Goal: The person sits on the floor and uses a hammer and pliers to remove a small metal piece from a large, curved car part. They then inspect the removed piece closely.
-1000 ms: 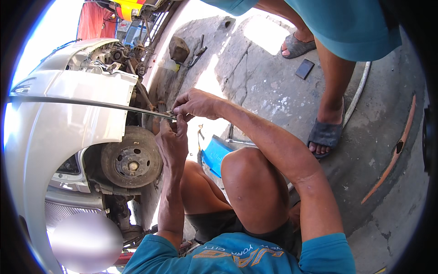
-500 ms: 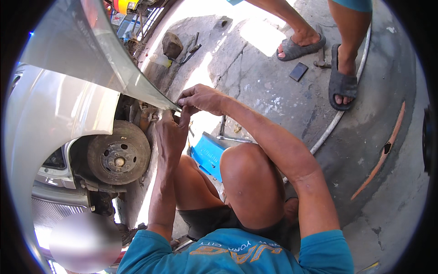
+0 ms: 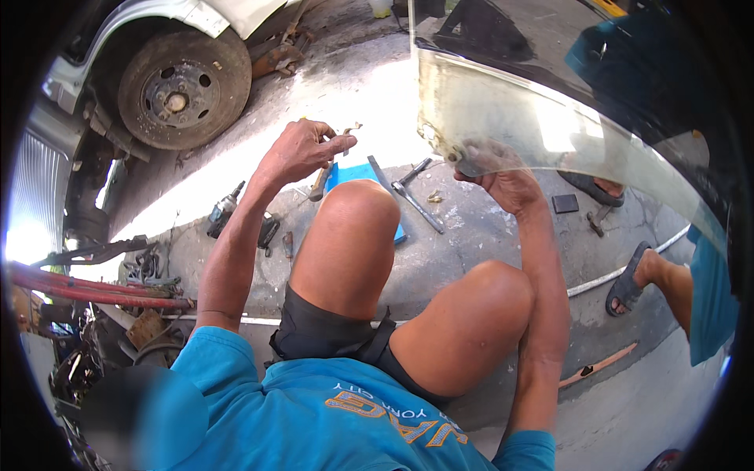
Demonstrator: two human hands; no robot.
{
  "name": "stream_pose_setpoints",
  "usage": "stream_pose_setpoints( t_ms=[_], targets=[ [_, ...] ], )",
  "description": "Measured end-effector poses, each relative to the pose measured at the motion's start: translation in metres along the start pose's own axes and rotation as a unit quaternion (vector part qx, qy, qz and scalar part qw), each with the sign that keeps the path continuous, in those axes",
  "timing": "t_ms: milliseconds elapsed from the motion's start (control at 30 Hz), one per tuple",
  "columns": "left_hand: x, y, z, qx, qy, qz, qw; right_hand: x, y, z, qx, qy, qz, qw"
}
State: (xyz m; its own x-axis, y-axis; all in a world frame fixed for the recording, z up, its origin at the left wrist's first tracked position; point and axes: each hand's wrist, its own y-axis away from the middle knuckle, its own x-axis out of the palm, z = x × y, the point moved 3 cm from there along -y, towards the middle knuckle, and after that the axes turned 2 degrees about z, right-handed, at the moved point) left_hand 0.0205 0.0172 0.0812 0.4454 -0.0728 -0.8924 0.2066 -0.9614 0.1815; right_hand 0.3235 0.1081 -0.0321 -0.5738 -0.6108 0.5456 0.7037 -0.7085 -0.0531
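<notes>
A large clear glass pane (image 3: 503, 94) with a dirty, curved lower edge slants across the upper right. My right hand (image 3: 510, 179) is closed on its lower corner, the fingers partly showing through the glass. Left of it and apart from the pane, my left hand (image 3: 302, 147) is raised above my knee. Thumb and forefinger there pinch a small bent metal piece (image 3: 346, 140), too small to name exactly. Beneath the hands, a blue plastic piece (image 3: 353, 171) lies on the floor, partly hidden by my knee, with a ratchet wrench (image 3: 418, 207) beside it.
A car wheel (image 3: 184, 90) and body stand at upper left. A cordless drill (image 3: 226, 210), a black block (image 3: 564, 204) and a hammer (image 3: 597, 222) lie on the concrete. A pale hose (image 3: 628, 267) crosses behind. At right is another person's sandalled foot (image 3: 628, 282).
My view has swung, and the pane now appears on the right instead of the left. My left hand has come away from its corner, while my right hand still grips there.
</notes>
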Motion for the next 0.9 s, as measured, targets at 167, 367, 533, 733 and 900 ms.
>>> stream_pose_setpoints(
  t_ms=[167,367,533,733,900],
  targets=[
    [0.002,0.0,0.097,-0.084,0.135,-0.017,0.987,0.002,0.019,-0.013,0.086,0.049,-0.005,0.995],
    [-0.009,-0.009,0.203,-0.171,0.194,-0.07,0.963,0.01,0.034,-0.037,0.179,0.17,-0.081,0.966],
    [0.007,-0.019,0.234,-0.152,0.208,-0.063,0.964,0.002,0.039,-0.055,0.243,0.285,-0.116,0.92],
    [0.075,-0.028,0.217,-0.093,0.183,0.071,0.976,-0.06,0.052,-0.102,0.341,0.316,-0.142,0.874],
    [0.126,-0.048,0.148,0.018,0.206,0.156,0.966,-0.03,0.048,-0.1,0.255,0.085,-0.154,0.951]
  ],
)
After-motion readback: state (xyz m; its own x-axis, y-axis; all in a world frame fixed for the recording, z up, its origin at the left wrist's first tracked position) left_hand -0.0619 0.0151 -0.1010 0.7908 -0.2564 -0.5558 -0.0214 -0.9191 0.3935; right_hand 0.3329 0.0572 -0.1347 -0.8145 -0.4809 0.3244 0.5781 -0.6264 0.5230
